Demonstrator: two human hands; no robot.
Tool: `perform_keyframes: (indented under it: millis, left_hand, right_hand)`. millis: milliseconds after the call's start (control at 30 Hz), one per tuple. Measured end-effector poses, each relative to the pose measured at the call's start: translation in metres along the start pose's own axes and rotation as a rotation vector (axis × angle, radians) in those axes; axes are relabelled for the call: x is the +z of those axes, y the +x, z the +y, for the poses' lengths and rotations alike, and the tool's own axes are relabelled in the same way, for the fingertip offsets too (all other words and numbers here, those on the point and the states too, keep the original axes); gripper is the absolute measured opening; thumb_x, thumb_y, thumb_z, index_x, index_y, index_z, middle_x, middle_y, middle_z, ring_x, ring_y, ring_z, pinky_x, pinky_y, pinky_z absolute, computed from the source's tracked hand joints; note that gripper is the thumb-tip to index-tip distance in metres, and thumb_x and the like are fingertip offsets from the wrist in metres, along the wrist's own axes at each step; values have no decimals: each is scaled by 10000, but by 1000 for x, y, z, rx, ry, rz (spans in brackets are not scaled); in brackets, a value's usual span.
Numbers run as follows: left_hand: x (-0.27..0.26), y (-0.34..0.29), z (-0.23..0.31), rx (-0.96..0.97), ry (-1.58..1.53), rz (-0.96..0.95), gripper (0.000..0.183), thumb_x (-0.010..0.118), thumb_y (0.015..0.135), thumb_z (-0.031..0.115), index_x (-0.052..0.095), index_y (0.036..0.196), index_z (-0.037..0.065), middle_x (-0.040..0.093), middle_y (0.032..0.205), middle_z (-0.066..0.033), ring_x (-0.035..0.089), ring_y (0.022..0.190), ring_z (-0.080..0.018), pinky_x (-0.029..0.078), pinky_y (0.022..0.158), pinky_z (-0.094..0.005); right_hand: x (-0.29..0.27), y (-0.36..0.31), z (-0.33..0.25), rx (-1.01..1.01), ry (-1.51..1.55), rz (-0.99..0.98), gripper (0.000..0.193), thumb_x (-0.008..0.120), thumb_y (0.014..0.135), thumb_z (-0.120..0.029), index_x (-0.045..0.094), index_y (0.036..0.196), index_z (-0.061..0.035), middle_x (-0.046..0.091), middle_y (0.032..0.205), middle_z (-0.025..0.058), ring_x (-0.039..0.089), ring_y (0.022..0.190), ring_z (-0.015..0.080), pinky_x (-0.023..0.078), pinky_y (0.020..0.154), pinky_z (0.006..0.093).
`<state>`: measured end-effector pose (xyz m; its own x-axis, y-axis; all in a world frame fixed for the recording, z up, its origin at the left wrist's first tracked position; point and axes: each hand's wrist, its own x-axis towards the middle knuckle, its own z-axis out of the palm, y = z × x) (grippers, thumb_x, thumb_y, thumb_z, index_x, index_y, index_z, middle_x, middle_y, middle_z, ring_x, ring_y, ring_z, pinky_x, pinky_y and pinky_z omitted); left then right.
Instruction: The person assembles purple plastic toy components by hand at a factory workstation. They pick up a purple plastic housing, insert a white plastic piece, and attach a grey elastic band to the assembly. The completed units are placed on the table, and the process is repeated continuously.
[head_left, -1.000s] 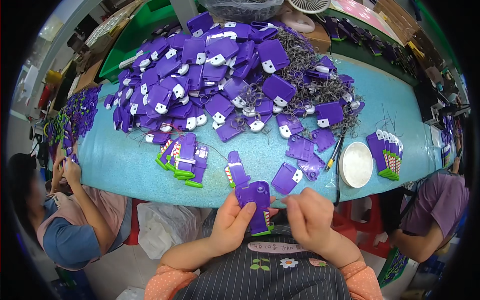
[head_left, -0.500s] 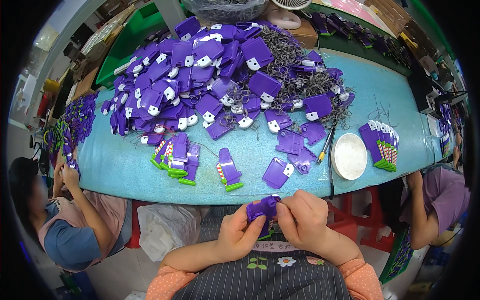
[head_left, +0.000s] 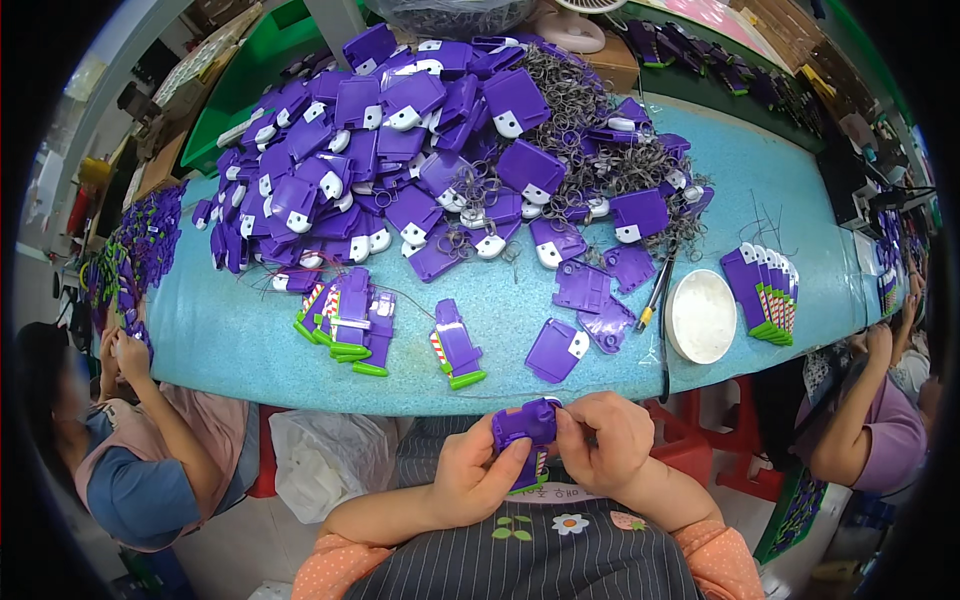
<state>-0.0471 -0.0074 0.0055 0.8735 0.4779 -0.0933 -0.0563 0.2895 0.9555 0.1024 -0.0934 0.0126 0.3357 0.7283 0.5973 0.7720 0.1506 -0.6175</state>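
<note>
Over my lap, just off the table's near edge, my left hand (head_left: 475,468) grips a purple plastic casing (head_left: 524,424) with its thumb across the front. A bit of green trim and striped pattern shows at the casing's lower end. My right hand (head_left: 608,442) is closed in a pinch at the casing's upper right corner; anything small between those fingertips is hidden. Nearest on the table lie a purple casing with a green end (head_left: 456,345) and a purple shell with a white corner (head_left: 557,350).
A large heap of purple shells (head_left: 360,150) and a tangle of thin grey wire coils (head_left: 575,120) fill the table's far side. To the right stand a yellow-tipped tool (head_left: 645,318), a white round dish (head_left: 701,318) and a fanned stack of casings (head_left: 762,292). Co-workers sit at both sides.
The casing in my hands is tipped slightly, and more of its green and striped lower end shows. My right fingers have shifted a little at its corner. The right co-worker's arm has moved.
</note>
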Motion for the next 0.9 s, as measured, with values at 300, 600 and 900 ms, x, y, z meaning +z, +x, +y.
perform_keyframes:
  millis: [300, 600, 900]
  left_hand:
    - [3, 3, 9, 257, 659, -26, 293, 559, 829, 15, 509, 1108, -61, 637, 813, -154, 649, 665, -224, 512, 569, -303]
    - [-4, 9, 28, 5, 394, -430, 307, 502, 883, 46, 425, 1171, -25, 631, 880, -144, 656, 772, -199, 521, 660, -303]
    - [2, 18, 12, 550, 901, 158, 319, 613, 758, -17, 531, 1061, -76, 615, 796, -170, 606, 557, -280, 476, 483, -340]
  right_hand:
    - [-5, 0, -4, 150, 145, -48, 108, 625, 783, -25, 533, 832, 1, 572, 732, 111, 557, 593, 244, 451, 521, 313]
    - [-12, 34, 33, 659, 682, 8, 57, 573, 849, -56, 524, 846, -29, 521, 811, 23, 499, 742, 93, 422, 653, 244]
    - [1, 1, 0, 518, 580, -192, 211, 604, 813, -28, 584, 1019, 15, 589, 1029, 124, 578, 833, 178, 467, 676, 262]
